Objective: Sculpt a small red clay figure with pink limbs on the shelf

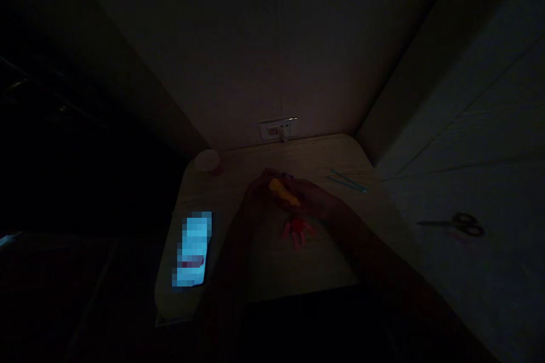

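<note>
In the dim light, my left hand [258,188] and my right hand [313,195] meet over the middle of the small wooden table. Between them is a soft-looking orange piece [284,192], elongated and lumpy, with the fingers of both hands closed about it. Just below, nearer to me, lies a small red figure [297,226] with several pink, leg-like strips spreading from it. Darkness hides the fingertips and whatever lies under the orange piece.
A lit phone [193,249] lies at the table's left. At the back left stands a pale round lid or tub [206,160]. Thin teal sticks [347,181] lie at the right. Scissors [451,223] rest on a surface beyond the right edge. A wall socket [279,129] holds a plug.
</note>
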The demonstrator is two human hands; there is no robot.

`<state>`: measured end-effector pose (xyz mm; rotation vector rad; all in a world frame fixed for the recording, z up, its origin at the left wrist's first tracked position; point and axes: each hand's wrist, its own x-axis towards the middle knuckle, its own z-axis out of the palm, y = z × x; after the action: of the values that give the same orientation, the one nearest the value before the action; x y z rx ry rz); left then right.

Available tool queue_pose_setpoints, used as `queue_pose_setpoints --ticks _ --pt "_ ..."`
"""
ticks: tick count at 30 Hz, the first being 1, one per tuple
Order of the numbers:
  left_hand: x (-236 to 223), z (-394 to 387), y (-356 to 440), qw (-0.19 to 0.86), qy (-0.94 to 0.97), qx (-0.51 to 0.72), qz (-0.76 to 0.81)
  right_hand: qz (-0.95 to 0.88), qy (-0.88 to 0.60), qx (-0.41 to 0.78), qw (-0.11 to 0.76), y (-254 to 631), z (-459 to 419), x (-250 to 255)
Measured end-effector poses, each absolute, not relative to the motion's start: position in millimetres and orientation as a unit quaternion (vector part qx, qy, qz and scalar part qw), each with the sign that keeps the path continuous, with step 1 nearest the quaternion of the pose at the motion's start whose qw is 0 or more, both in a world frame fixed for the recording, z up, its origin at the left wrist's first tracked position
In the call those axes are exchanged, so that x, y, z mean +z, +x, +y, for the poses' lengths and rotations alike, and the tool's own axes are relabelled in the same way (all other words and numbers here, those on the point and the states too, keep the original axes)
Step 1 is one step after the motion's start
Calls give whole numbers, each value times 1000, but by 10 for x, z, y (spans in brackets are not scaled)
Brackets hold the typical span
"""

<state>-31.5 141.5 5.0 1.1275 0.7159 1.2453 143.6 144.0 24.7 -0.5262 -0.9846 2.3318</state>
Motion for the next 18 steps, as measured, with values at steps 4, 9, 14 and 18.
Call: queue_pose_setpoints --ticks 4,9,14,18 --pt "45 1418 -338 618 420 594 297 -403 -242 830 299 1428 1437 215" --pt "30 1433 -367 614 383 625 292 -457 -279 787 308 1417 1442 229" --pt "5 1465 -383 603 362 632 323 -501 -296 749 317 1402 1450 277" --pt "-19 1489 -386 575 345 650 358 -519 -310 726 328 1385 1458 269"
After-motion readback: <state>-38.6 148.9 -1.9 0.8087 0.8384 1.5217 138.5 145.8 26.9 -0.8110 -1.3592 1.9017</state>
